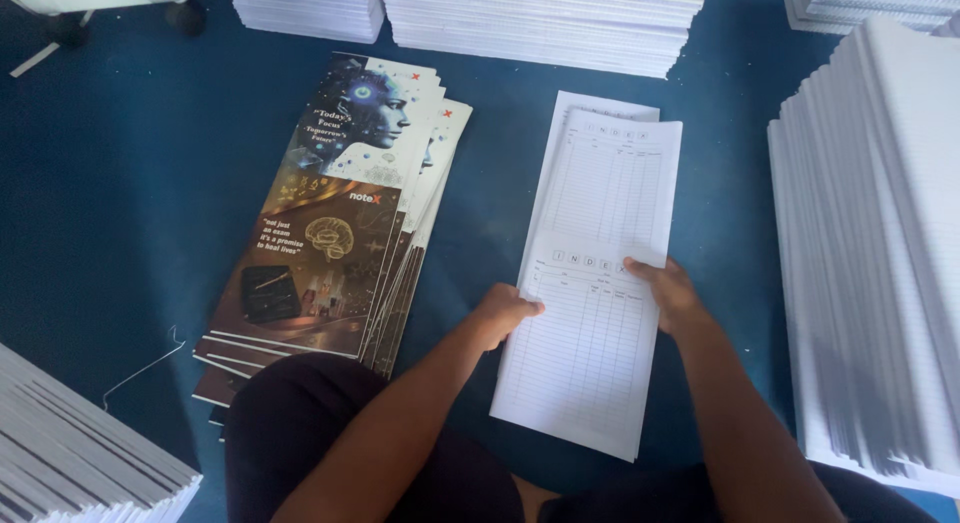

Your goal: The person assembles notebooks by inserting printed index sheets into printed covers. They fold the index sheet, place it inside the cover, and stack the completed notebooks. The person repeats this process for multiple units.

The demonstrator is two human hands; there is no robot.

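Observation:
A long white sheet printed with ruled index tables [600, 253] lies on top of a small pile of like sheets on the blue floor. My left hand [503, 314] grips its left edge near the middle. My right hand [668, 291] rests on its right side, thumb over the paper. To the left, a fanned stack of glossy printed covers [335, 218] with a dark illustrated design lies flat on the floor, apart from both hands.
Tall stacks of white ruled paper stand at the right [880, 233], along the far edge [545, 18] and at the lower left [70, 443]. A chair's wheeled base [70, 23] is at the top left. A thin wire [150, 363] lies on the blue floor [120, 203].

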